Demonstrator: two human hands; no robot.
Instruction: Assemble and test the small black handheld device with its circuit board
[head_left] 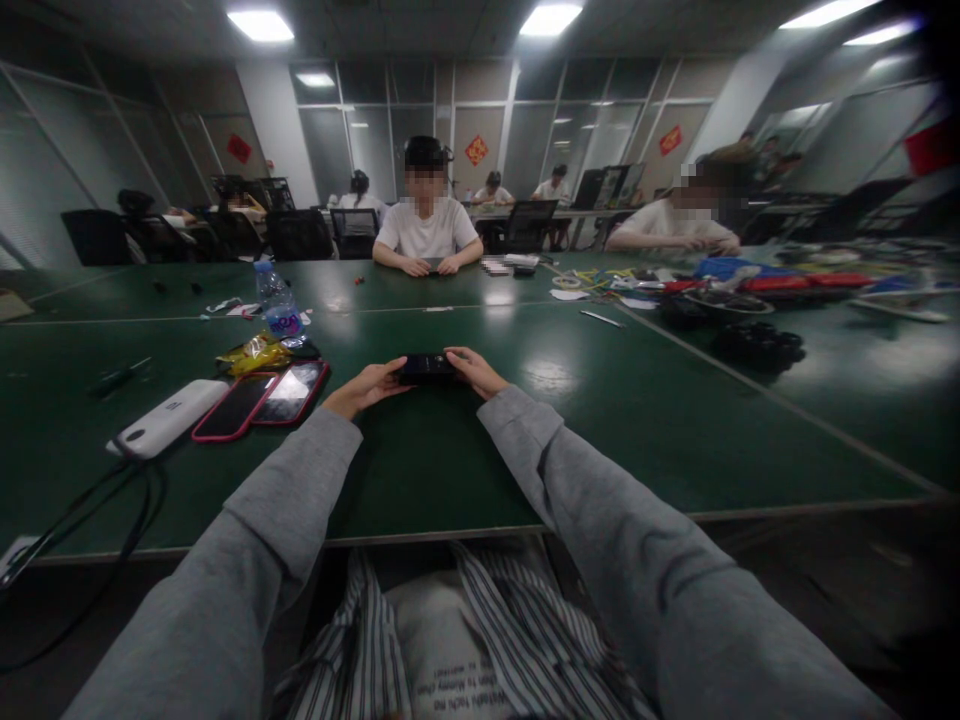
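A dark, flat phone (426, 369), held sideways, spans the gap between my two hands over the green table. Its left end is gripped by my left hand (373, 384), with the thumb on top and the fingers underneath. At the opposite end, my right hand (474, 370) pinches the phone, its thumb along the upper edge. A few small light marks show on the phone's face, too small to read. Left of my left hand lie two more phones with red edges, a dark-screened one (234, 405) and a brighter one (292, 392).
A white power bank (171, 415) with black cables (146, 500) lies at the left. Behind the phones are a yellow wrapper (255, 354) and a plastic bottle (277, 300). A white pen (601, 319) and piled cables (637, 283) lie right. Someone sits opposite (427, 225).
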